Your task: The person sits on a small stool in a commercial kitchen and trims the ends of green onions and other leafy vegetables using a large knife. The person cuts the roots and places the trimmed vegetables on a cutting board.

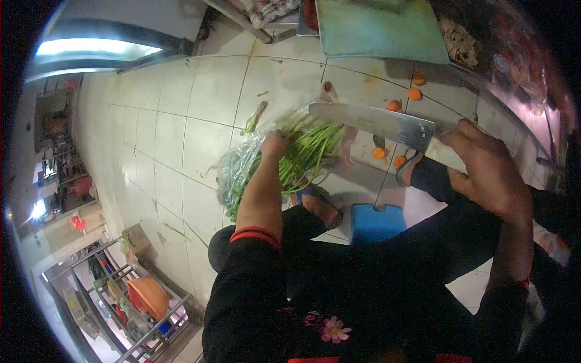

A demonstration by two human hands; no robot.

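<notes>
My left hand (pixel 274 144) grips a bunch of green leafy stems (pixel 313 154), partly wrapped in a clear plastic bag (pixel 236 170). The stem ends fan out to the right, and the leaves sit inside the plastic at the lower left. My right hand (pixel 483 168) is closed around the pale handle of a cleaver (pixel 372 119). Its wide metal blade points left, with the tip over the upper part of the bunch. Whether the blade touches the stems I cannot tell.
Orange carrot pieces (pixel 394 105) lie scattered on the tiled floor (pixel 209 86). A loose stem piece (pixel 255 118) rests beyond the bag. At the top is a green board (pixel 381 29). Something blue (pixel 376 223) is between my feet. A metal rack (pixel 159 313) holding an orange basin (pixel 150 297) stands lower left.
</notes>
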